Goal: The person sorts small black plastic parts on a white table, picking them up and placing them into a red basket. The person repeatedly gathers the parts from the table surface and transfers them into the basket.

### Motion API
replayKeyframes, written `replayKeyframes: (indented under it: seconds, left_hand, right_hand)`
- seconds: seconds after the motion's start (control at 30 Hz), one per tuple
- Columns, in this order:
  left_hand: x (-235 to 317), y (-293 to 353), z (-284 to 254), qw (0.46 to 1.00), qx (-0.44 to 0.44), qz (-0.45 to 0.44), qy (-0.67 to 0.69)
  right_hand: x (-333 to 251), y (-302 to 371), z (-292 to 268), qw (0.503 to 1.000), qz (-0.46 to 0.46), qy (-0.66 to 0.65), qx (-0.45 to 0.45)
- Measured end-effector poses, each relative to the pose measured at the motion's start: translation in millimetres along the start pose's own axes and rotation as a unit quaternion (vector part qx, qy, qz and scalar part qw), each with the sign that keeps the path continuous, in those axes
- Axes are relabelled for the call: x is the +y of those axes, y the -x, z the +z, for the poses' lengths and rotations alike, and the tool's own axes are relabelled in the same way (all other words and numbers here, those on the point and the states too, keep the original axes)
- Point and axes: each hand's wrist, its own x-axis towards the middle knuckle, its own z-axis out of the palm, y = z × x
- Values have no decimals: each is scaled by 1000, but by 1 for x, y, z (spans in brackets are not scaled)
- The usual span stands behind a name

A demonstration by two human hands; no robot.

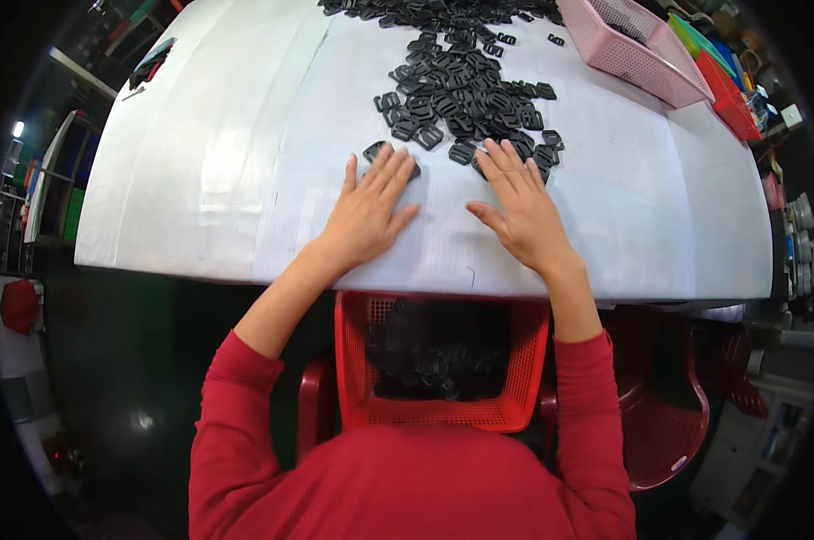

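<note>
Black plastic strap buckles (465, 90) lie in a loose heap on the white-covered table (200, 171), trailing from its far edge toward me. My left hand (368, 209) is flat with fingers stretched out, its fingertips over a few buckles left of the heap's near end. At the heap's near right side, my right hand (522, 205) is also spread, fingertips over several buckles. Neither hand grips anything; the fingers partly hide the buckles under them. Below the table's near edge, a red plastic basket (354, 360) in front of my body has more black buckles inside.
A pink perforated basket (646, 61) with dark pieces inside stands at the far right, beside red and green bins (729, 94). Small dark items (150, 65) lie at the far left table edge. A dark red plastic chair (664, 432) is to my right.
</note>
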Motion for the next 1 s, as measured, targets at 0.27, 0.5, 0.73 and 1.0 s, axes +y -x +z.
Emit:
replayKeyframes:
  seconds: [0.27, 0.5, 0.73, 1.0]
  left_hand:
    - [-10, 3, -20, 998, 28, -46, 40]
    - [-6, -2, 4, 998, -7, 38, 47]
    - [26, 21, -19, 971, -51, 43, 232]
    - [28, -91, -9, 975, 32, 193, 109]
  right_hand:
    - [-3, -4, 19, 999, -8, 37, -33]
    - [-10, -2, 18, 998, -36, 2, -53]
    - [-15, 26, -8, 998, -29, -32, -48]
    - [51, 19, -5, 991, 126, 53, -9]
